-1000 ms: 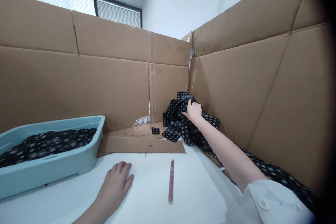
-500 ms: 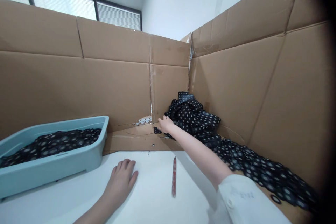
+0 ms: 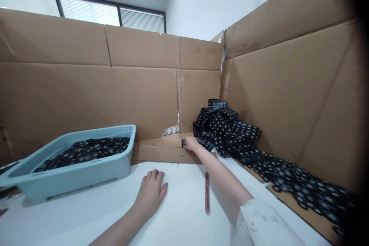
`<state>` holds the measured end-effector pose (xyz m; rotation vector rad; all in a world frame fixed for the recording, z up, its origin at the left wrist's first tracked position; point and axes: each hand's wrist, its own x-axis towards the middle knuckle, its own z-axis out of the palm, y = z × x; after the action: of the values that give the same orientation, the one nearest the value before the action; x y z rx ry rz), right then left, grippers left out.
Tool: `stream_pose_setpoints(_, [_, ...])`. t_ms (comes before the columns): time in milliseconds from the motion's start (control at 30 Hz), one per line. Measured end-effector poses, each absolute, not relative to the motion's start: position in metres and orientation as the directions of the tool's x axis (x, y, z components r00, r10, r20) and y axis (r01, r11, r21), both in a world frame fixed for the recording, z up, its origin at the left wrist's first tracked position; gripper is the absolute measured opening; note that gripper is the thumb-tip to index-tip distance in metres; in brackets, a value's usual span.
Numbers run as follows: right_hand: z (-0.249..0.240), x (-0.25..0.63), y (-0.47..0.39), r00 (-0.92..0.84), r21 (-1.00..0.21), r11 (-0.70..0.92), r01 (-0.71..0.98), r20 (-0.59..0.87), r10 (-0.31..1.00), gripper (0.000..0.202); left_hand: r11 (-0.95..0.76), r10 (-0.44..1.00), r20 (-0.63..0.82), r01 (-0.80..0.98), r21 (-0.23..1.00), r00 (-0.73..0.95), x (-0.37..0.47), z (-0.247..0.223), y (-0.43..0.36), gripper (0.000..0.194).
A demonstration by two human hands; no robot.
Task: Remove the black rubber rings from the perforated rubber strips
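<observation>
Black fabric with pale dots [image 3: 227,128] is heaped in the far right corner and trails down the right side. At its left edge my right hand [image 3: 190,143] is closed on a small dark piece of the dotted fabric. My left hand [image 3: 152,190] rests palm down on the white table [image 3: 178,215], fingers spread a little, holding nothing. Between my arms lies a thin red pen-like object [image 3: 207,194]. On the left stands a light blue bin [image 3: 83,178] with more dotted black fabric [image 3: 92,150] inside.
Tall cardboard walls [image 3: 138,96] stand behind and on the right [image 3: 282,96]. A cardboard strip [image 3: 161,153] runs along the table's back edge. Some white lace [image 3: 171,130] sits at the foot of the back wall.
The view has turned left. My right hand has closed on the small dark piece beside the heap, drawn slightly nearer. My left hand stays flat on the table.
</observation>
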<state>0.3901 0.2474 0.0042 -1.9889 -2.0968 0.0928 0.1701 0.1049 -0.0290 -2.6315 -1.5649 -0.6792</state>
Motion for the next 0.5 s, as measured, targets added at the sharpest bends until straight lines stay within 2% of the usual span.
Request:
stream_pose_setpoints(167, [0.007,0.382,0.23,-0.031,-0.408,0.165,0.898,0.314,0.949,0.02,-0.516,0.829,0.387,0.819,0.253,0.403,0.17,-0.029,0.102,0.024])
stream_pose_setpoints(267, [0.019,0.367,0.213,-0.082,-0.512,0.327,0.794,0.443,0.893,0.012,-0.531,0.819,0.425,0.792,0.301,0.387,0.169,-0.028,0.1,0.022])
stream_pose_setpoints(367, [0.029,0.348,0.181,-0.155,-0.592,0.494,0.636,0.53,0.834,0.006,-0.524,0.813,0.485,0.77,0.364,0.324,0.167,-0.022,0.094,0.03])
stream_pose_setpoints(433, [0.03,0.336,0.15,-0.208,-0.64,0.572,0.513,0.554,0.806,0.011,-0.508,0.824,0.503,0.732,0.453,0.26,0.165,-0.015,0.083,0.035])
stream_pose_setpoints(500, [0.027,0.324,0.114,-0.262,-0.681,0.611,0.405,0.554,0.79,0.013,-0.495,0.852,0.48,0.615,0.614,0.207,0.161,-0.006,0.067,0.037])
